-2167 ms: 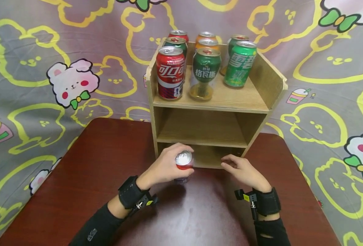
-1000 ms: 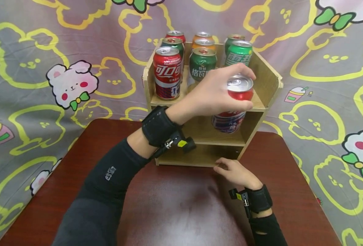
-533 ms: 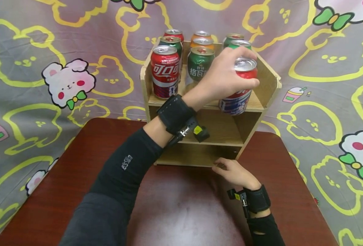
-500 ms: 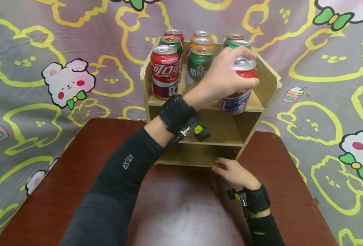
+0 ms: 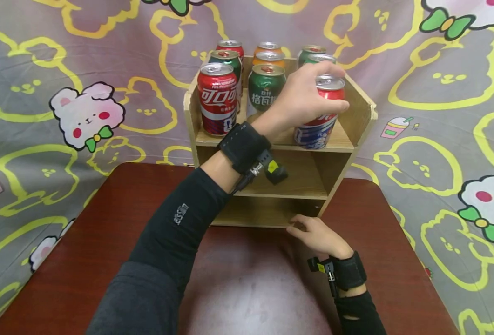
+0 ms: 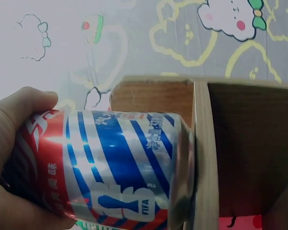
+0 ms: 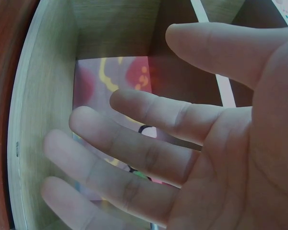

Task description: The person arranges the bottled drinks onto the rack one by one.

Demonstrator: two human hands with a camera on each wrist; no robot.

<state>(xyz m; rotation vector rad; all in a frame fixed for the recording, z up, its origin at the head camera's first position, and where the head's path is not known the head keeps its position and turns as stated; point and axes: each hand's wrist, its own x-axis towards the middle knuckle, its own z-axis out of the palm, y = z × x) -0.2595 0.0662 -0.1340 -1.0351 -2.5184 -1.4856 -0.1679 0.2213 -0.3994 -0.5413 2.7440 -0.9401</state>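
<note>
My left hand (image 5: 301, 95) grips a soda can (image 5: 314, 132), red above with blue and silver stripes, at the front right of the top shelf (image 5: 345, 143). Thumb and fingers wrap its upper part. In the left wrist view the can (image 6: 125, 167) has its base close against the board's edge; whether it rests there I cannot tell. Beside it stand a green-labelled can (image 5: 267, 88) and a red cola can (image 5: 218, 102). My right hand (image 5: 320, 236) hovers at the bottom shelf's front, holding nothing; the right wrist view shows its fingers (image 7: 134, 148) spread and relaxed.
Farther back on the top shelf are orange cans (image 5: 268, 56), green cans (image 5: 223, 56) and another red can (image 5: 230, 44). The wooden rack (image 5: 190, 116) has raised sides and two lower compartments. It stands on a dark red table (image 5: 146, 195) before a patterned cloth (image 5: 146, 111).
My left hand has lifted the can off the table in front of the rack, carried it up and right, then slightly lower onto or near the top shelf. My right hand has barely moved.
</note>
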